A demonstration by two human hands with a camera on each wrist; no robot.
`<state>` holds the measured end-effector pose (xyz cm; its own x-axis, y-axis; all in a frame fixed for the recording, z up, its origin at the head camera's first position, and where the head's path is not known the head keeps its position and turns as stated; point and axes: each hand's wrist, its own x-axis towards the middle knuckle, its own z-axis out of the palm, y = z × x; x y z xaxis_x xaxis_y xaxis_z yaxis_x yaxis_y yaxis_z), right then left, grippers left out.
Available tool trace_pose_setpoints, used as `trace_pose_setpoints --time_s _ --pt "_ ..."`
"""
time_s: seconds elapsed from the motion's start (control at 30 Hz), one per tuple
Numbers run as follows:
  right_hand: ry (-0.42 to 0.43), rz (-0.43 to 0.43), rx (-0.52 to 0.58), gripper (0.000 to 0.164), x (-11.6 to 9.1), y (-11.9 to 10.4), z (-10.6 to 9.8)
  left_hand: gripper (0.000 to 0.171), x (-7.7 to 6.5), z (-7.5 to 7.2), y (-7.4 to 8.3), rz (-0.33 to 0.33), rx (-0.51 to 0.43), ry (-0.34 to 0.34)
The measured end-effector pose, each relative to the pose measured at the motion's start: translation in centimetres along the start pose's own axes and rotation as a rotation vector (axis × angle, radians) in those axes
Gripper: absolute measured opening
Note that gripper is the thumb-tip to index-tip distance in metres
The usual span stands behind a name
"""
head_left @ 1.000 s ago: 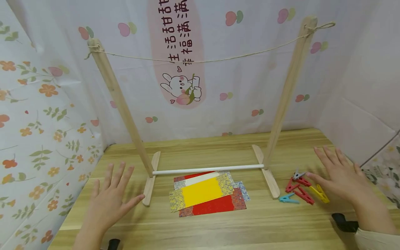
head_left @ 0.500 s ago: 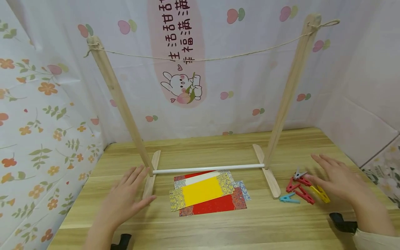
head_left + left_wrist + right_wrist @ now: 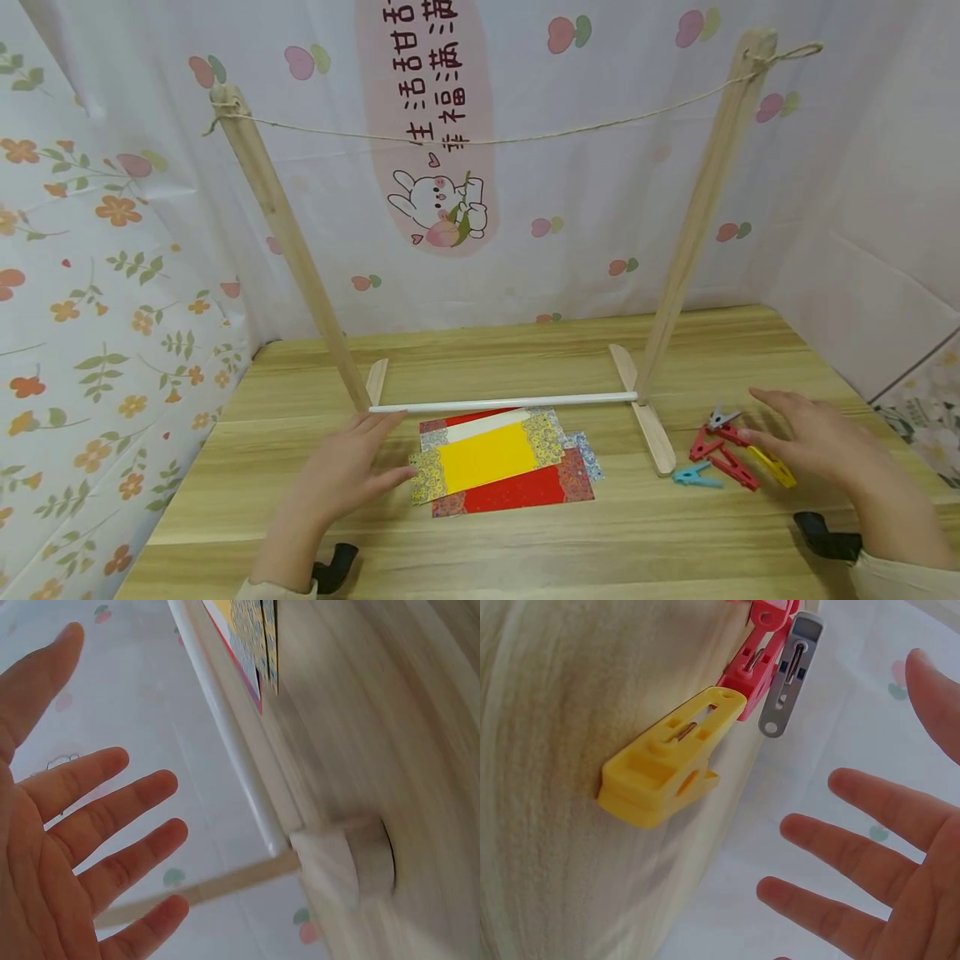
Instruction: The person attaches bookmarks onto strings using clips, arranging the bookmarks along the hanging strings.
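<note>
My left hand (image 3: pixel 341 475) hovers at the left end of a stack of paper cards with patterned ends; its fingers are spread and hold nothing. On top lies a yellow card (image 3: pixel 487 457), over a red card (image 3: pixel 517 493) and a white one (image 3: pixel 483 427). In the left wrist view the fingers (image 3: pixel 112 814) are extended, apart from the cards. My right hand (image 3: pixel 825 442) is held beside a small pile of clothespins, its fingers loosely extended. The pile has a yellow clothespin (image 3: pixel 667 761), a grey clothespin (image 3: pixel 793 675), a blue clothespin (image 3: pixel 697 475) and several red clothespins (image 3: pixel 733 468).
A wooden stand rises behind the cards, with a left post (image 3: pixel 288 242) and a right post (image 3: pixel 701 208). Twine (image 3: pixel 525 139) sags between their tops. A white rod (image 3: pixel 510 402) joins the feet near the tabletop (image 3: pixel 525 558). Printed cloth (image 3: pixel 562 267) hangs behind.
My left hand has moved rightward from beside the stand's left foot to the left end of the cards. My right hand has lowered slightly, its fingers less spread. Cards and clothespins lie as before.
</note>
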<state>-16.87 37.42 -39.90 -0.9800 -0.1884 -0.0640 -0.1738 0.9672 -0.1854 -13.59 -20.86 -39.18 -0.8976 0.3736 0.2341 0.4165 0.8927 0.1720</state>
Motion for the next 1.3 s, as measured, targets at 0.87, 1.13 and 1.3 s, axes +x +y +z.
trace_pose_setpoints --time_s 0.87,1.13,1.3 --pt "-0.100 -0.027 0.063 0.076 0.3 0.3 1.1 0.062 1.7 3.1 1.2 -0.106 -0.144 -0.226" --pt "-0.183 -0.018 0.092 0.066 0.8 0.5 1.1 0.058 1.7 3.4 1.1 -0.078 -0.143 -0.248" --pt "-0.209 -0.014 0.104 0.055 0.7 0.5 1.1 0.056 1.6 3.3 1.2 -0.076 -0.136 -0.258"
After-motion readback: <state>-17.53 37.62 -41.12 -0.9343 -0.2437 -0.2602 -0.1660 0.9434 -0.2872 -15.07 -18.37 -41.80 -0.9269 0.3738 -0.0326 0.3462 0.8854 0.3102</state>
